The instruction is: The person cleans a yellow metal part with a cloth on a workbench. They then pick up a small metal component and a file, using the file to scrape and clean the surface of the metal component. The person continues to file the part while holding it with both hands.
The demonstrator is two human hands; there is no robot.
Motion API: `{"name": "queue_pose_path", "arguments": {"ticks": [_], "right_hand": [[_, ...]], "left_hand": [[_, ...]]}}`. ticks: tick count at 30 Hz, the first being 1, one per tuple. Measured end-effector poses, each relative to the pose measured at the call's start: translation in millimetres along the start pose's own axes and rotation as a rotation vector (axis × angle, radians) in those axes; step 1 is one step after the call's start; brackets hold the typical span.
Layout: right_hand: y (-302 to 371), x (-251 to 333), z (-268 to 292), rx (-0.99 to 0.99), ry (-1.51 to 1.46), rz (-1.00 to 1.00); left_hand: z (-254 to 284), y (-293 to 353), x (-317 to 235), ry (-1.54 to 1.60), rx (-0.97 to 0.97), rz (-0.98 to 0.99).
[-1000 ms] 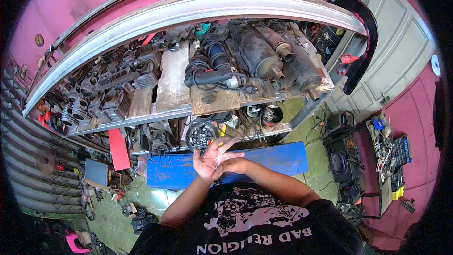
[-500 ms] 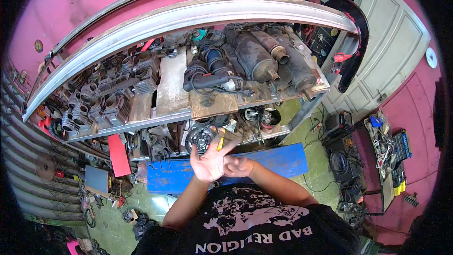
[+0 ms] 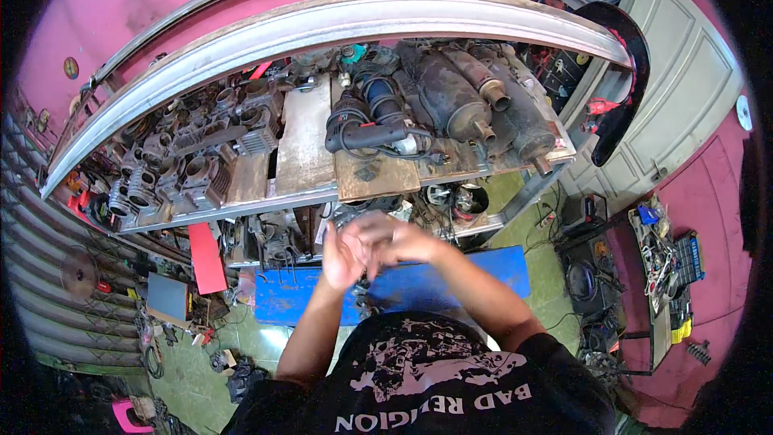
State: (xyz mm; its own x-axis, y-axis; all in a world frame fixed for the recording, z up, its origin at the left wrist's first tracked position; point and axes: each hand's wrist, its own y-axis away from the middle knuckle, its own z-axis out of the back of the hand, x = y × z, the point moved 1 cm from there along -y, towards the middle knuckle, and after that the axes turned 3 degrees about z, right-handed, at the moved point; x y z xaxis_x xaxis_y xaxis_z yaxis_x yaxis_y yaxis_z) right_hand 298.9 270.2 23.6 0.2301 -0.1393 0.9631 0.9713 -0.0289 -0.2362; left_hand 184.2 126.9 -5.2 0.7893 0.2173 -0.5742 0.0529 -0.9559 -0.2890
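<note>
My left hand (image 3: 343, 259) is raised over the blue bench (image 3: 475, 278), palm turned inward and thumb up. Its fingers are partly covered by my right hand (image 3: 392, 240), which meets it from the right. Motion smears the right fingers, so their pose is unclear. I see no object between the two hands. Below them, a small dark cluster of parts (image 3: 364, 298) shows at the bench's near side. Just beyond the hands is the shelf's wooden board (image 3: 378, 181).
On the shelf stand finned engine cylinders (image 3: 205, 181), a corded power tool (image 3: 366, 137) and rusty mufflers (image 3: 451, 101). A metal beam (image 3: 346, 16) arches above. At right, a rack (image 3: 660, 330) carries loose tools. A red panel (image 3: 208, 258) leans at left.
My hands have come together, the right one moving up over the left fingers, which were spread before. The view has shifted slightly. The round metal part behind the hands is now mostly covered.
</note>
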Motion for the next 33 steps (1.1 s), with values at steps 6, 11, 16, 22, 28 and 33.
{"name": "queue_pose_path", "arguments": {"ticks": [6, 11, 16, 22, 28, 33], "right_hand": [[-60, 15, 60, -0.426, 1.321, 0.036], [-70, 1, 68, -0.352, 1.584, 0.072], [-21, 22, 66, -0.533, 0.821, 0.111], [63, 57, 63, -0.651, 0.376, -0.002], [170, 95, 72, -0.913, 0.295, -0.121], [272, 129, 71, -1.147, 0.212, -0.077]], "left_hand": [[2, -15, -42, -0.480, -0.669, -0.185], [17, -29, -44, -1.016, -0.837, -0.144], [-16, -60, -34, -1.170, -0.570, -0.168], [-43, -97, 7, -0.824, -0.283, -0.018], [-95, -130, 81, -0.766, -0.129, 0.056], [-155, -153, 160, -0.606, -0.065, 0.188]]}}
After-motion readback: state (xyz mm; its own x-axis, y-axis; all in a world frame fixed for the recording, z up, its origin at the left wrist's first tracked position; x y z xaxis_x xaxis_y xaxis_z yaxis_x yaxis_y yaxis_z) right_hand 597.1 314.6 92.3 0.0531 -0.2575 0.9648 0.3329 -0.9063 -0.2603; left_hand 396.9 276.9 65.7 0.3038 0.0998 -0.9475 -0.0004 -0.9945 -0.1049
